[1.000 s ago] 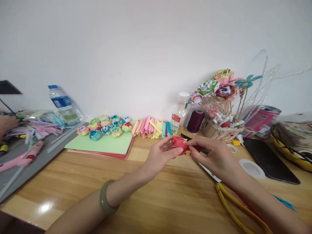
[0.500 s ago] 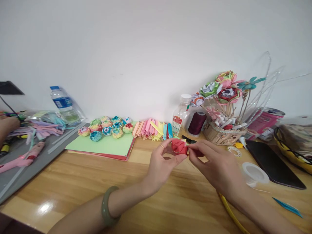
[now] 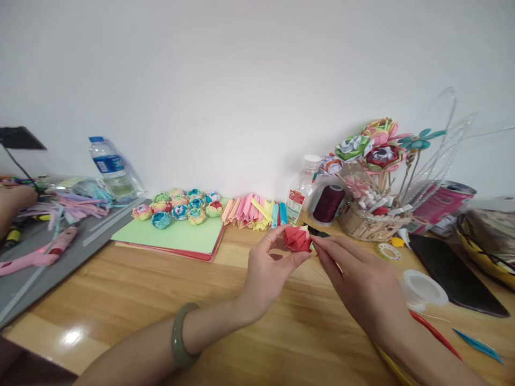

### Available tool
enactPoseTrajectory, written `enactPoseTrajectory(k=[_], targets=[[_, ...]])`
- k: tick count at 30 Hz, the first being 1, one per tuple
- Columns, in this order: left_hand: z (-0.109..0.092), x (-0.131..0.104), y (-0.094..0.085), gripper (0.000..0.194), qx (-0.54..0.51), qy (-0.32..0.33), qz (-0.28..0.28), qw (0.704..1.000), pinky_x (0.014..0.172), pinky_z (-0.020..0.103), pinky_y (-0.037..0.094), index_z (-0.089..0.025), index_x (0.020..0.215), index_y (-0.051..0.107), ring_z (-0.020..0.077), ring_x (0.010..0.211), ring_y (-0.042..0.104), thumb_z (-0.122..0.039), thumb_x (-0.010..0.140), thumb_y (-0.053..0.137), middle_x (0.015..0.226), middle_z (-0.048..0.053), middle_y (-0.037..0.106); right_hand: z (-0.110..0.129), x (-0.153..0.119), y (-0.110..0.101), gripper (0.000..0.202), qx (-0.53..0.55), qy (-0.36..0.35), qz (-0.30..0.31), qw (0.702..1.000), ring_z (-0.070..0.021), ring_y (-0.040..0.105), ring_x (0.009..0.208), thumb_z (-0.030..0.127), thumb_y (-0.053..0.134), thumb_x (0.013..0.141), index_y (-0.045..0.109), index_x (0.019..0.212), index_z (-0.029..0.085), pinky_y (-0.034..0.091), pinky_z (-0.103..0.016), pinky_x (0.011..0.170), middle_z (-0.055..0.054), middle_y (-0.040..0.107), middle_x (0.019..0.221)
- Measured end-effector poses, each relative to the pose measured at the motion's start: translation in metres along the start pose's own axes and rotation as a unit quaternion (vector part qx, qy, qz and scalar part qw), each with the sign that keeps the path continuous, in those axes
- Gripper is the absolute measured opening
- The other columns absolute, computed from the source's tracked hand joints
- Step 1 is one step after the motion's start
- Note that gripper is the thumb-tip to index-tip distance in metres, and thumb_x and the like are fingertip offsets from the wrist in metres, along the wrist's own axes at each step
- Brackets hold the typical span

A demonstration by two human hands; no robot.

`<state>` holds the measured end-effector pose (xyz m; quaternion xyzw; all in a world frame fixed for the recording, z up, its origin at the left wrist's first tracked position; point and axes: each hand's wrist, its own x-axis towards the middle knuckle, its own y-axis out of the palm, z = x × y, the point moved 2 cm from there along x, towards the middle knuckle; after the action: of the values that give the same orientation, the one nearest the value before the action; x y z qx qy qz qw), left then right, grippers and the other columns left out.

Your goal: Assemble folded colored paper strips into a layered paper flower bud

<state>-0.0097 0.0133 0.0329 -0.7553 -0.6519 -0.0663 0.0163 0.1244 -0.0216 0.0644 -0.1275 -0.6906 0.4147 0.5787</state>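
Note:
A red folded paper flower (image 3: 296, 239) with a little yellow at its top is pinched between the thumb and fingers of my left hand (image 3: 269, 268), which wears a ring. My right hand (image 3: 358, 273) meets the flower's right side, thumb and fingertips closed together at its edge; the tips hide whatever small part they grip. Behind them lie folded paper strips (image 3: 245, 211) in orange, pink, yellow and blue. Several finished paper flowers (image 3: 179, 213) rest on green paper sheets (image 3: 161, 240) to the left.
Behind my hands stand a clear bottle (image 3: 300, 190) and a dark thread spool (image 3: 328, 203). A flower basket (image 3: 372, 222), black phone (image 3: 454, 273) and white spool (image 3: 424, 288) are at right. A pink glue gun (image 3: 44, 254) and another person's hand (image 3: 18, 201) are at left.
The view has shifted slightly. My right-hand fingers have straightened and drawn closer together at the flower's edge; a red strip now shows beside my right forearm.

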Motion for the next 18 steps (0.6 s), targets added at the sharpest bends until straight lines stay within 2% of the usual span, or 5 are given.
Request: enactPoseTrajectory(k=[4,7,9,12,18], targets=[[-0.001,0.002,-0.001,0.046,0.001,0.006,0.004,1.0,0.073,0.029,0.047,-0.021,0.108,0.059,0.0193,0.092,0.06,-0.032,0.066,0.071,0.096,0.006,0.068,-0.002,0.0,-0.003,0.02,0.006,0.01,-0.007,1.0,-0.0185,0.066,0.064,0.021,0.049,0.086,0.067,0.083,0.016,0.047,-0.028,0.056,-0.007,0.071,0.078],[-0.001,0.005,-0.002,0.047,-0.018,0.015,0.028,0.999,0.075,0.028,0.048,-0.019,0.109,0.058,0.0181,0.09,0.06,-0.03,0.065,0.072,0.096,0.006,0.068,-0.01,0.007,-0.006,0.018,0.122,0.048,0.046,0.99,-0.0163,0.062,0.061,0.024,0.049,0.085,0.066,0.081,0.018,0.046,-0.027,0.055,-0.005,0.069,0.074],[0.0,0.007,-0.003,0.048,-0.024,0.018,0.056,0.998,0.077,0.029,0.048,-0.019,0.109,0.059,0.0171,0.088,0.06,-0.03,0.064,0.072,0.098,0.005,0.068,-0.018,0.013,-0.007,0.015,0.235,0.078,0.117,0.962,-0.0147,0.06,0.062,0.027,0.052,0.083,0.064,0.079,0.019,0.046,-0.025,0.055,-0.003,0.068,0.073],[0.001,0.012,-0.005,0.054,-0.024,0.0,0.103,0.994,0.076,0.029,0.049,-0.019,0.111,0.059,0.0173,0.088,0.059,-0.031,0.061,0.074,0.098,0.006,0.067,-0.027,0.02,-0.008,0.017,0.32,0.114,0.205,0.918,-0.0141,0.058,0.062,0.034,0.058,0.079,0.063,0.074,0.019,0.044,-0.024,0.055,-0.002,0.066,0.069],[-0.002,0.018,-0.007,0.054,0.0,-0.006,0.138,0.99,0.076,0.031,0.048,-0.018,0.108,0.062,0.0192,0.088,0.06,-0.033,0.058,0.076,0.093,0.007,0.068,-0.035,0.019,-0.007,0.026,0.375,0.162,0.249,0.878,-0.0152,0.057,0.063,0.043,0.061,0.076,0.066,0.071,0.018,0.044,-0.026,0.056,-0.002,0.065,0.067]])
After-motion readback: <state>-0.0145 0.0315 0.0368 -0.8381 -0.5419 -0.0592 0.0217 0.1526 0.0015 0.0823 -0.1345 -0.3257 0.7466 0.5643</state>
